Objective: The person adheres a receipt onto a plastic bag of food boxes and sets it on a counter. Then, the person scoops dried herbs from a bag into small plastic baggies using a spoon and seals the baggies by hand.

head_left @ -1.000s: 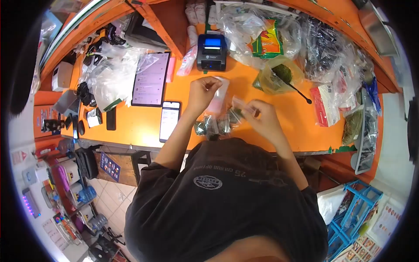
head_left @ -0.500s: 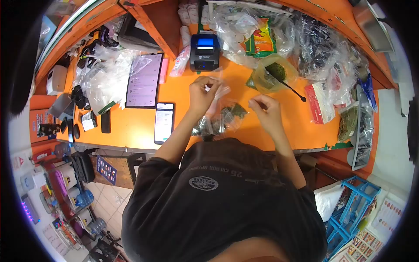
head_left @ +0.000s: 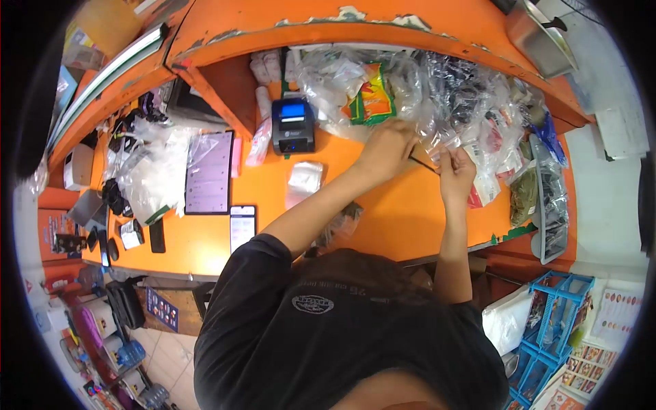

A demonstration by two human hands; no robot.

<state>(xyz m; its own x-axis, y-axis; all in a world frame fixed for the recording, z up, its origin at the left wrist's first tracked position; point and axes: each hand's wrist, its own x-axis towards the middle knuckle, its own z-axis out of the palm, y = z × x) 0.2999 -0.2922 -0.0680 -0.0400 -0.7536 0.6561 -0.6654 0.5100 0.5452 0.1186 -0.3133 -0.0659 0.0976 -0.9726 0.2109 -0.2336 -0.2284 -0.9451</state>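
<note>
My left hand (head_left: 388, 152) is closed, back of the hand up, with its fingertips at one edge of a small clear plastic bag (head_left: 432, 145). On the other side, my right hand (head_left: 456, 176) pinches that bag between thumb and fingers. Under my left fingers shows a dark spoon handle (head_left: 424, 163); the container it belongs to is hidden behind that hand. A stack of small clear bags (head_left: 305, 179) lies left of my left forearm. Some filled clear bags (head_left: 347, 220) sit near the table's front edge, partly covered by my left arm.
A small printer (head_left: 292, 126), a tablet (head_left: 209, 172) and a phone (head_left: 242, 229) are on the orange table (head_left: 410, 225) to the left. Bulky plastic bags and a green-yellow packet (head_left: 372, 96) line the back. A grey tray (head_left: 552, 205) stands at the right edge.
Both hands have moved right and away from me, and the clear bag is now between them. The stack of clear bags is uncovered. The view has shifted, showing more of the shelf edge.
</note>
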